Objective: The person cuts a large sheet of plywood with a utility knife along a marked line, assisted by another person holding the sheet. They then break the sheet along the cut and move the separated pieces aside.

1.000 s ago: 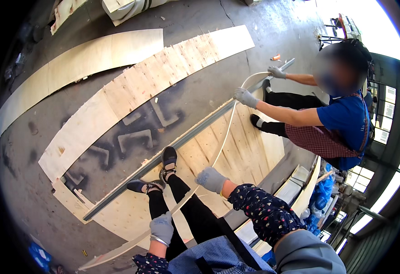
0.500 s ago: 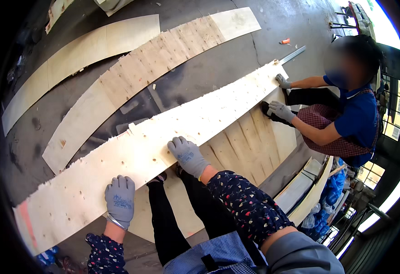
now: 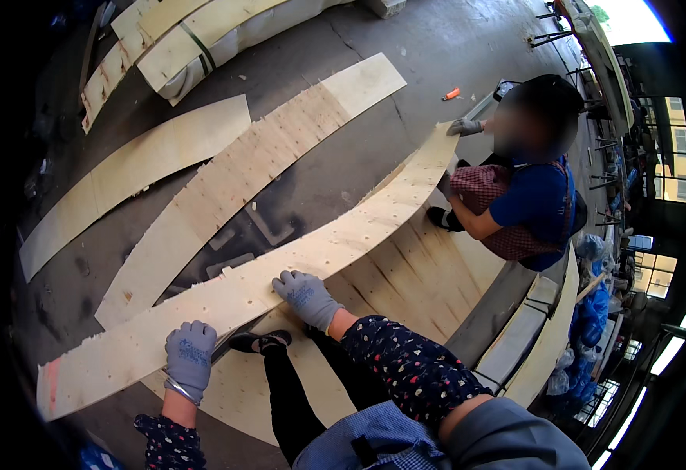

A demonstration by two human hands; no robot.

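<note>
A long, thin sheet of pale wood veneer (image 3: 225, 294) with a ragged far edge stretches from the lower left toward the upper right. My left hand (image 3: 190, 360), in a grey glove, grips its near edge close to the red-marked left end. Further right, my gloved right hand (image 3: 306, 298) holds the same edge, fingers over the top; both thumbs are hidden. The sheet's right end bends upward where a co-worker's gloved hand (image 3: 465, 127) has hold of it. Under it, more veneer (image 3: 406, 274) with dark streaks lies by my feet.
Two long veneer strips, one plain (image 3: 135, 149) and one knotty (image 3: 241, 180), lie on the floor beyond. A strapped stack of sheets (image 3: 225, 39) stands at the upper left. The co-worker (image 3: 531, 196) crouches at right, near an orange object (image 3: 451, 94) and blue plastic bags (image 3: 590, 313).
The sheet's right end has risen and curved upward in the co-worker's grip. My hands keep their hold on its near edge. The view has shifted, showing more of the stack.
</note>
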